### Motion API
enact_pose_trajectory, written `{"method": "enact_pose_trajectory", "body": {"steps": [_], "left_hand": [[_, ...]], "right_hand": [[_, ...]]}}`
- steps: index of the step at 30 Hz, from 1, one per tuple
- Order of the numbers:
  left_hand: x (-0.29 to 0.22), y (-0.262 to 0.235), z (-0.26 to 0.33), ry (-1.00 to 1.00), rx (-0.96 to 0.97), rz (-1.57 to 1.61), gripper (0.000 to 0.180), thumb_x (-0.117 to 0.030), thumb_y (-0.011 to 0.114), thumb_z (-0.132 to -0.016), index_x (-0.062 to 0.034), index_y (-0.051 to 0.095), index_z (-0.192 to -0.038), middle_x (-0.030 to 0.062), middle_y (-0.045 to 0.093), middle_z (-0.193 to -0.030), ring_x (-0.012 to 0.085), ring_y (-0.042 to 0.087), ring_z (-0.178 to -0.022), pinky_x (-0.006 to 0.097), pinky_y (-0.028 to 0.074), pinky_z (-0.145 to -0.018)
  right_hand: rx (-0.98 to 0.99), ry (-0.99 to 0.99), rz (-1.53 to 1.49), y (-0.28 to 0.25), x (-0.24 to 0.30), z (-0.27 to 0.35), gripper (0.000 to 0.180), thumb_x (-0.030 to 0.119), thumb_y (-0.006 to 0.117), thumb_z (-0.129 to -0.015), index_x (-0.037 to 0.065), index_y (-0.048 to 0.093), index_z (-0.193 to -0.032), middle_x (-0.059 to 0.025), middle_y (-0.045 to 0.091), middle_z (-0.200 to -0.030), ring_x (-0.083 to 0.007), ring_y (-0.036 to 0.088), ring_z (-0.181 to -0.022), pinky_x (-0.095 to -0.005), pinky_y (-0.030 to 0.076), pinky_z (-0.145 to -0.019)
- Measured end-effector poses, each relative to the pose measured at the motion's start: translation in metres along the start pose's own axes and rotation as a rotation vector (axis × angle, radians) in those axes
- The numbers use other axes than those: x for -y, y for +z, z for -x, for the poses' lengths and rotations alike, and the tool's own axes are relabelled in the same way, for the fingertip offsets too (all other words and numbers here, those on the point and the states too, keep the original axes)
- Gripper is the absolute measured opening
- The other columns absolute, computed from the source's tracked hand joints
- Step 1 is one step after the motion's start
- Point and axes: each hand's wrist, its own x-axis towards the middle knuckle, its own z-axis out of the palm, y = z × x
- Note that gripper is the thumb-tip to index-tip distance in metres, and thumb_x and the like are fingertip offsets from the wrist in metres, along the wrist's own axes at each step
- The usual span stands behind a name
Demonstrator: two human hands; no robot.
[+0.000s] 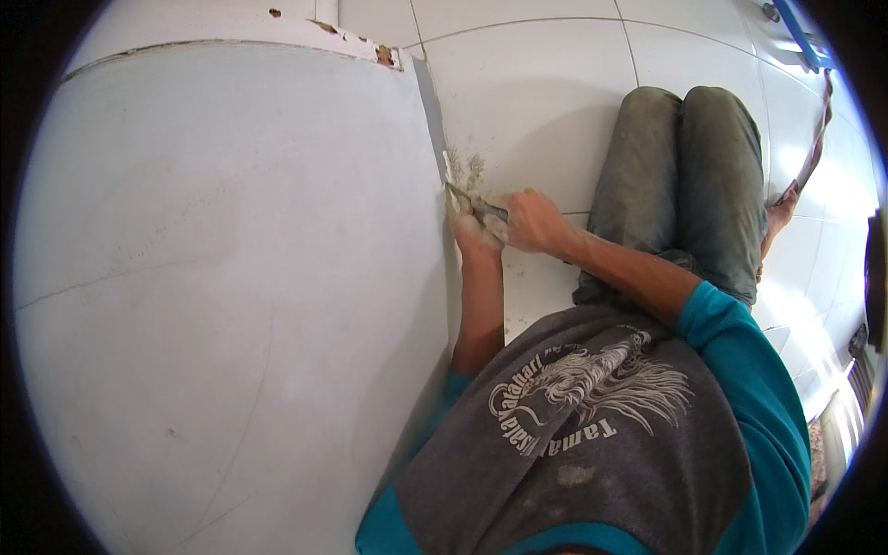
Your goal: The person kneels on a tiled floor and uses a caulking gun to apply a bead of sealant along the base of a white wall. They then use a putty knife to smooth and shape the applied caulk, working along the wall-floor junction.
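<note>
My right hand [536, 220] grips a small trowel [485, 209], its narrow dark blade pointing left at the foot of the grey-white wall panel [250, 231]. Directly beneath the tool, close against the panel, is my left hand [476, 231]. Its fingers look curled and smeared with pale paste, and whatever they hold is too small to make out. A greyish smear of paste or crumbs [473, 171] marks the floor just beyond both hands, along the joint between panel and tiles.
White floor tiles [536, 74] stretch ahead and to the right. My bent legs [680, 176] are at the right of my hands. Chipped, brownish spots [384, 57] show at the panel's far corner. A blue metal frame part [803, 35] stands at the far right.
</note>
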Motion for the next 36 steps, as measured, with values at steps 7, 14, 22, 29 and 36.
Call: {"method": "enact_pose_trajectory", "body": {"steps": [7,14,22,29,36], "left_hand": [[0.001,0.013,0.021,0.020,0.011,-0.015,0.035,-0.036,0.037,-0.117,-0.0091,0.059,-0.120,0.0067,0.062,-0.106,0.0254,0.063,-0.097,0.043,0.057,-0.088],[0.000,-0.003,-0.002,-0.032,-0.015,0.012,0.033,-0.033,0.037,-0.117,-0.0082,0.058,-0.118,0.0060,0.061,-0.105,0.0247,0.062,-0.094,0.044,0.057,-0.088],[0.001,0.000,-0.002,0.107,0.133,-0.098,0.040,-0.025,0.034,-0.116,-0.0109,0.048,-0.151,0.0151,0.058,-0.139,0.0300,0.062,-0.123,0.045,0.059,-0.100],[0.000,-0.011,-0.024,-0.071,0.069,0.038,0.043,-0.027,0.029,-0.117,-0.0059,0.048,-0.149,0.0156,0.060,-0.136,0.0310,0.064,-0.118,0.048,0.057,-0.101],[0.003,-0.018,-0.031,0.019,0.015,-0.019,0.039,-0.024,0.032,-0.116,-0.0055,0.052,-0.144,0.0151,0.061,-0.134,0.0320,0.064,-0.118,0.049,0.057,-0.103]], "right_hand": [[0.038,-0.014,0.066,0.006,-0.012,0.000,0.039,0.030,0.067,-0.095,0.022,0.070,-0.133,-0.0225,0.074,-0.094,-0.0469,0.069,-0.086,-0.0532,0.056,-0.082],[-0.011,0.004,-0.050,-0.005,0.002,0.004,0.032,0.036,0.066,-0.094,0.015,0.075,-0.117,-0.0258,0.074,-0.094,-0.0485,0.071,-0.090,-0.0558,0.058,-0.084],[-0.019,-0.013,0.005,0.002,0.002,-0.002,0.035,0.039,0.066,-0.093,0.013,0.076,-0.114,-0.0250,0.074,-0.092,-0.0481,0.071,-0.088,-0.0564,0.057,-0.085],[0.011,0.071,-0.017,0.008,0.000,-0.009,0.039,0.039,0.068,-0.093,0.006,0.074,-0.113,-0.0273,0.073,-0.090,-0.0479,0.071,-0.088,-0.0561,0.058,-0.084],[-0.014,0.034,-0.016,0.010,-0.004,-0.008,0.039,0.039,0.068,-0.093,0.008,0.074,-0.117,-0.0278,0.073,-0.093,-0.0473,0.072,-0.091,-0.0559,0.058,-0.083]]}}
